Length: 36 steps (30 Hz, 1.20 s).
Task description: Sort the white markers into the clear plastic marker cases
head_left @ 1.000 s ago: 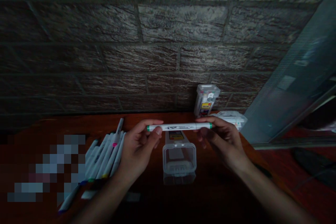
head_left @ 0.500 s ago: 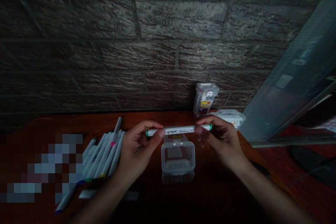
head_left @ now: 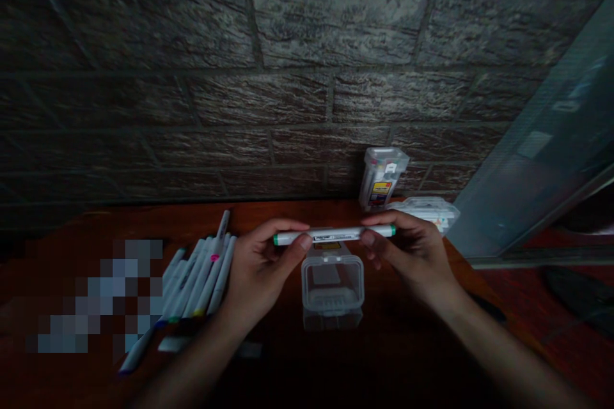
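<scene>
A white marker (head_left: pixel 336 234) with green ends is held level between my two hands. My left hand (head_left: pixel 268 262) pinches it near its left end with thumb and fingers. At the other end, my right hand (head_left: pixel 410 252) grips it the same way. Beneath the marker lies a clear plastic case (head_left: pixel 333 284), its open end toward me and a yellow label on its far part. To the left, several white markers (head_left: pixel 199 281) with coloured ends lie side by side, and one with a pink end (head_left: pixel 219 239) rests on top of them.
By the brick wall (head_left: pixel 288 96) stands a clear case (head_left: pixel 384 179) filled with markers. Another clear case (head_left: pixel 432 212) lies right of it, partly behind my right hand. A glass panel (head_left: pixel 532 140) borders the wooden table (head_left: pixel 144 220) on the right. Part of the left side is pixelated.
Both hands have slid inward along the marker, so their thumbs now sit closer to its middle. The marker stays level above the clear case. The whole view shifts slightly.
</scene>
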Each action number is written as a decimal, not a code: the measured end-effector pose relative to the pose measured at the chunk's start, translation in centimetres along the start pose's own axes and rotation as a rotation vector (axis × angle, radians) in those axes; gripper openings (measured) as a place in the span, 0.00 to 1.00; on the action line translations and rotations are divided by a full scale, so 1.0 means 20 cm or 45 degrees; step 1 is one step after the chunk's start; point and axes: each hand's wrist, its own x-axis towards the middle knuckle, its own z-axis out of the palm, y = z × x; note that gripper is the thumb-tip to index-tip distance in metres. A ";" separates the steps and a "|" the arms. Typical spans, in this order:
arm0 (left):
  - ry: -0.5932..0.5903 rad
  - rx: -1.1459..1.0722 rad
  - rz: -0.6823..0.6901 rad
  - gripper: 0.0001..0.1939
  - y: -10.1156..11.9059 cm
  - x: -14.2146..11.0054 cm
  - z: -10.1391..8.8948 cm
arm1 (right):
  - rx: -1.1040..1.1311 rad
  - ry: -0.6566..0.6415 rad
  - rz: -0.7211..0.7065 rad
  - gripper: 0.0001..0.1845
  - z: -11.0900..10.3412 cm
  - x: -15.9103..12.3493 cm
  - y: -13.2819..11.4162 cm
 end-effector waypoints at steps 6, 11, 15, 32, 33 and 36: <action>-0.016 -0.016 -0.021 0.06 -0.02 0.00 -0.01 | 0.049 0.002 0.044 0.10 0.00 0.00 -0.01; -0.035 -0.111 -0.066 0.08 -0.06 -0.01 -0.01 | 0.134 0.000 0.072 0.09 0.00 0.00 -0.02; -0.058 -0.296 -0.082 0.07 -0.06 0.00 0.00 | 0.170 -0.021 0.079 0.08 0.00 0.00 -0.02; -0.035 -0.044 -0.050 0.08 -0.03 -0.01 -0.01 | 0.114 -0.027 0.073 0.09 0.00 0.00 -0.01; -0.031 -0.038 -0.046 0.08 -0.02 -0.01 -0.01 | 0.126 -0.030 0.071 0.09 0.01 0.01 -0.02; -0.021 -0.055 -0.042 0.07 -0.02 -0.01 -0.01 | 0.158 -0.048 0.068 0.09 0.01 0.01 -0.02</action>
